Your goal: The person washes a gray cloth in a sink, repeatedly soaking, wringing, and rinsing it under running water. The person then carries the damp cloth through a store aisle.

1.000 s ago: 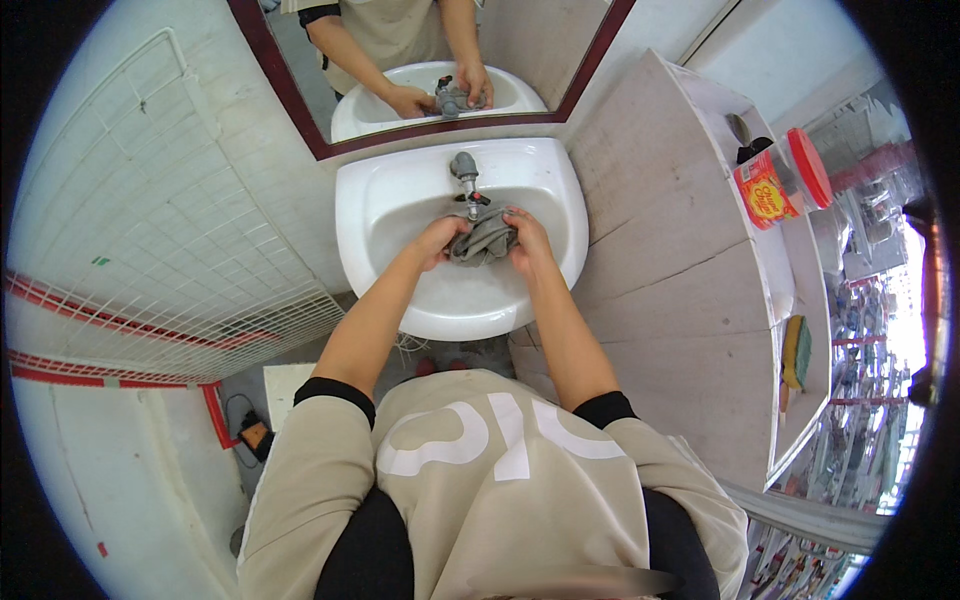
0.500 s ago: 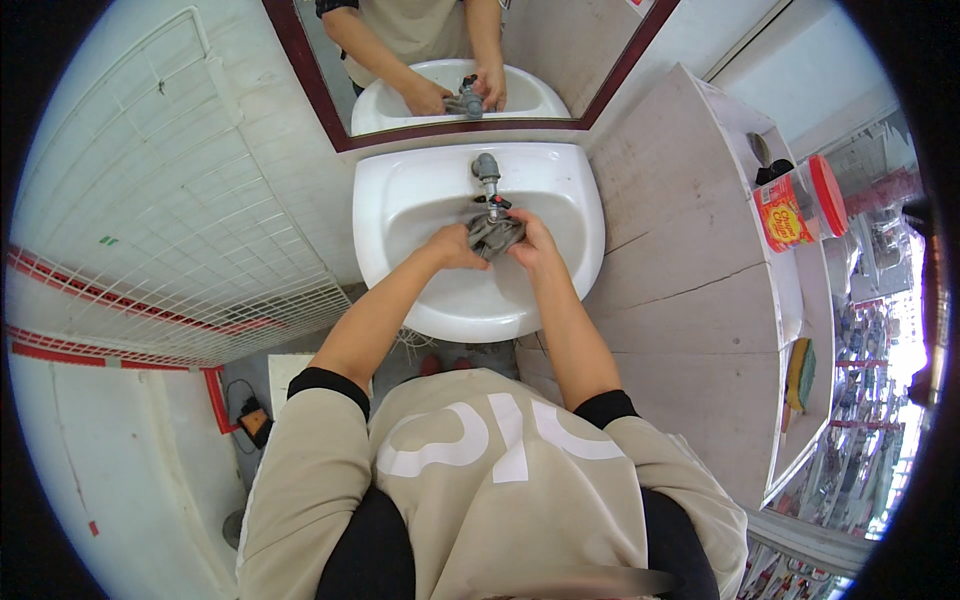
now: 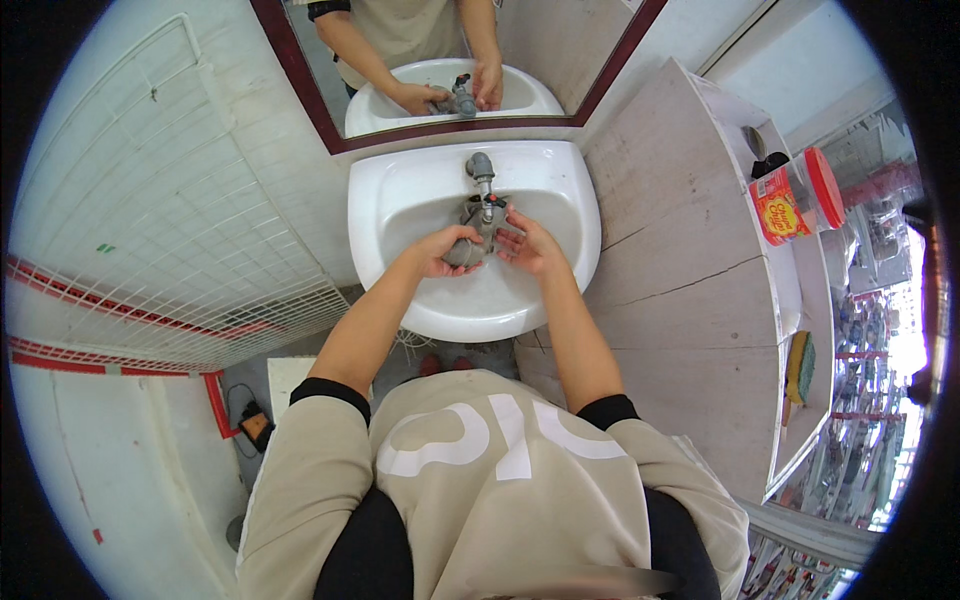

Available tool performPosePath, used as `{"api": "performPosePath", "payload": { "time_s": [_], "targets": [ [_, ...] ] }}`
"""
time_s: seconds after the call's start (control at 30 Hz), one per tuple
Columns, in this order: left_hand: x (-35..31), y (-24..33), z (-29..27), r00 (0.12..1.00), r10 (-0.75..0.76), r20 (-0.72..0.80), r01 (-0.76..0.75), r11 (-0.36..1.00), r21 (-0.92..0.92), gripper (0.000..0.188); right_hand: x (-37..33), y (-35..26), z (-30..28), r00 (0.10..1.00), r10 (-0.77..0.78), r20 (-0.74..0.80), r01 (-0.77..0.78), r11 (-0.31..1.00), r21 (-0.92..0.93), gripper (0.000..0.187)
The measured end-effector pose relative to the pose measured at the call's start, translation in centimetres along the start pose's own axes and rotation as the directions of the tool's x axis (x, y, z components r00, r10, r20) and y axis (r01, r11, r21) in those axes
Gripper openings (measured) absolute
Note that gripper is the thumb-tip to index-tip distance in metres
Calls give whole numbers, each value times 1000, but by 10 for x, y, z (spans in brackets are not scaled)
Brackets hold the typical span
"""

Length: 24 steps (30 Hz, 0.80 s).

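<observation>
A crumpled grey cloth (image 3: 466, 252) hangs in the bowl of the white sink (image 3: 400, 165), under the grey tap (image 3: 482, 175). My left hand (image 3: 441, 252) grips its near left side, thumb on top and fingers beneath. Another part of the cloth lies behind and around the tap's spout. To the right of the spout, my right hand (image 3: 532, 243) is spread, palm turned toward the cloth. Its fingertips come close to the cloth; whether they touch it I cannot tell.
A dark-framed mirror (image 3: 560, 60) above the sink reflects both hands. White wire grid (image 3: 180, 220) stands at the left. On the right, a wooden shelf unit (image 3: 690, 270) bears a red-lidded jar (image 3: 790, 205) and a yellow-green sponge (image 3: 800, 368). A small orange-and-black device (image 3: 256, 428) lies lower left.
My right hand has let go of the cloth and its fingers have spread. The cloth, bunched between both hands before, now hangs looser from my left hand.
</observation>
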<state>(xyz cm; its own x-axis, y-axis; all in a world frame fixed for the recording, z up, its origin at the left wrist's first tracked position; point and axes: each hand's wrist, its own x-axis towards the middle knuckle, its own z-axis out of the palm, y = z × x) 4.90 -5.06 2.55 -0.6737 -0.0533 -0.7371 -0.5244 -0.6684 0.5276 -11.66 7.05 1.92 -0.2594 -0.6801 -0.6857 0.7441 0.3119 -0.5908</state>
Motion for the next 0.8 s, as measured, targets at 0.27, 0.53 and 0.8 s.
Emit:
{"api": "performPosePath", "payload": {
  "time_s": [0.27, 0.53, 0.8],
  "targets": [
    [-8, -5, 1, 991, 3, 135, 12, 994, -106, 39, 13, 23, 23, 975, 48, -217, -22, 993, 119, 85],
    [-10, -2, 11, 989, 44, 138, -14, 976, -216, 42, -8, 38, 36, 988, 24, -151, 46, 895, 443, 73],
    [-19, -9, 17, 977, 25, 213, 53, 935, -352, 50, -7, 38, 34, 994, -109, 0, 96, 875, 474, 66]
  ]
}}
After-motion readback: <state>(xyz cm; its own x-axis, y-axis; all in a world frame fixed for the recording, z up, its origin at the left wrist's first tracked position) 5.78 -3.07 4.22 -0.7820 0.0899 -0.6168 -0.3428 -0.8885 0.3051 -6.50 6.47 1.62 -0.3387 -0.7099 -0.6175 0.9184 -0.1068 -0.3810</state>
